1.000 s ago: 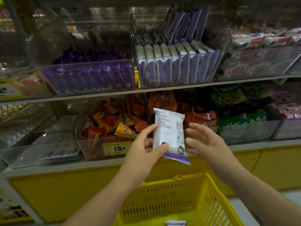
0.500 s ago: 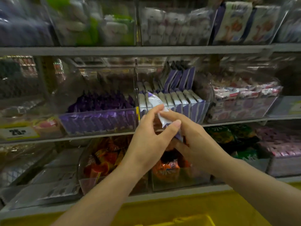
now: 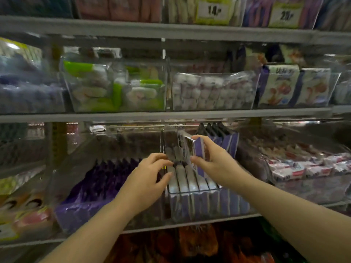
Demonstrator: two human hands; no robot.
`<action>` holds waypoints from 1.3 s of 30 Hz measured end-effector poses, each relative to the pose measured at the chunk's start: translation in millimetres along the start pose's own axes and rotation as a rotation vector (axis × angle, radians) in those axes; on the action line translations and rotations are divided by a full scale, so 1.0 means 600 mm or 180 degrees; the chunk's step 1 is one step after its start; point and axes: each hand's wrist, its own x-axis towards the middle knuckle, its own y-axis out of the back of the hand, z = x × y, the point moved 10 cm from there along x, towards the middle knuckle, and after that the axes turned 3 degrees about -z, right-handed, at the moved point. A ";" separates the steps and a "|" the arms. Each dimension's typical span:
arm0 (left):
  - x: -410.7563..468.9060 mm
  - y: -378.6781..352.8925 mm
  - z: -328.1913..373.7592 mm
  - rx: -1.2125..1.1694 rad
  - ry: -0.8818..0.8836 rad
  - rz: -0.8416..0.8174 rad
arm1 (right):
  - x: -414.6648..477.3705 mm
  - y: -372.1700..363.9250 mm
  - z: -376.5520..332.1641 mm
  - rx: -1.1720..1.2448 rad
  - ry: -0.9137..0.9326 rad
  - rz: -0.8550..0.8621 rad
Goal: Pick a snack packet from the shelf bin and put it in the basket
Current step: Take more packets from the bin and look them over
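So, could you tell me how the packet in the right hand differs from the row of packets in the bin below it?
The held packet hangs above the clear bin, gripped by the right hand; the row of packets stands inside it. The held packet shows its broad face, tilted; the row of packets shows only top edges, packed side by side. Both are white and purple.

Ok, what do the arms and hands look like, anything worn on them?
The left hand and right hand wear no gloves, and no ring, watch or bracelet shows. Both arms are uncovered down to the frame's edge, with no sleeves in view.
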 end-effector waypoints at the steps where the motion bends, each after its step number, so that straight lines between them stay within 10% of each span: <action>1: 0.010 -0.003 -0.009 -0.0058 -0.0045 -0.0019 | 0.019 -0.011 0.006 -0.0023 -0.0005 -0.0023; 39: 0.028 -0.030 -0.048 -0.1230 -0.0295 -0.0149 | 0.173 -0.106 0.100 -0.2144 -0.0594 -0.1513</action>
